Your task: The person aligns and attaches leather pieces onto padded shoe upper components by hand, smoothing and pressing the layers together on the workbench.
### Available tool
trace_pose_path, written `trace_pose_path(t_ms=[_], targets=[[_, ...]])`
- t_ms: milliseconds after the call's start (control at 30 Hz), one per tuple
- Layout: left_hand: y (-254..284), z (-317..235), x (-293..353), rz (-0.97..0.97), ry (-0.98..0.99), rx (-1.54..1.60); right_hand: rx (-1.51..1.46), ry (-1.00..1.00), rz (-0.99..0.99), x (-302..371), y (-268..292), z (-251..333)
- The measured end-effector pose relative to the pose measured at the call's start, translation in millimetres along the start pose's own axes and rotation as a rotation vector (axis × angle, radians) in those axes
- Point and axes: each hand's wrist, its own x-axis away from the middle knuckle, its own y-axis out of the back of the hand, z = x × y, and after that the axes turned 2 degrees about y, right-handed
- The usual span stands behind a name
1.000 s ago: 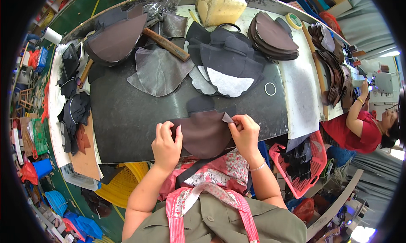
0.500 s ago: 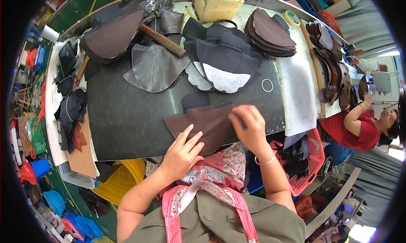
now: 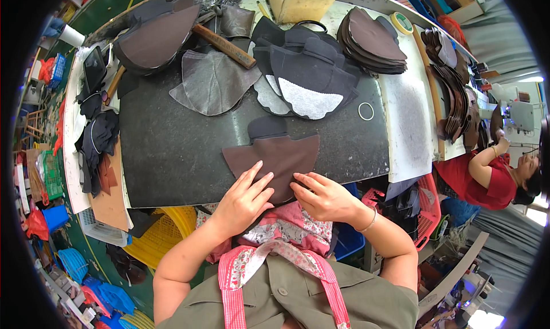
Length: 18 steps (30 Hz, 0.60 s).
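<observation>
A fan-shaped piece of brown leather-like material [image 3: 281, 152] with a black tab [image 3: 267, 128] at its far edge lies near the table's front edge. My left hand [image 3: 243, 198] rests on its left lower part, fingers spread and lying flat. On its right lower side sit the fingertips of my right hand [image 3: 322, 197], fingers stretched out and pressing on the material. Beyond it are overlapping black pieces with a white patch [image 3: 309, 99] and a grey-brown fan-shaped piece [image 3: 213, 84]. A wooden-handled tool [image 3: 224, 46] lies across that grey-brown piece.
Brown cut pieces are stacked at the far left [image 3: 153, 42] and far right [image 3: 371, 41]. A pale yellow block [image 3: 301, 2], a tape roll [image 3: 401, 23] and a white ring [image 3: 366, 111] lie on the table. Baskets, yellow [image 3: 163, 237] and red [image 3: 427, 211], stand below. A co-worker [image 3: 484, 177] sits at right.
My right hand has moved down and left from the piece's upper right corner to its lower right side. That corner now lies flat. My left hand stays on the material.
</observation>
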Motion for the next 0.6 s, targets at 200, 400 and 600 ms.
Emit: trace_pose_path(t_ms=[200,400,600], targets=[[-2,-4,-1,-0.042,0.029,0.000,0.018,0.031,-0.010,-2,-5,1],[-9,-10,-8,-0.175,0.105,0.024,-0.482,-0.464,-0.249,-13,-5,-1],[-9,4,-2,-0.181,0.035,0.057,-0.506,-0.286,-0.263,-11,0,-15]])
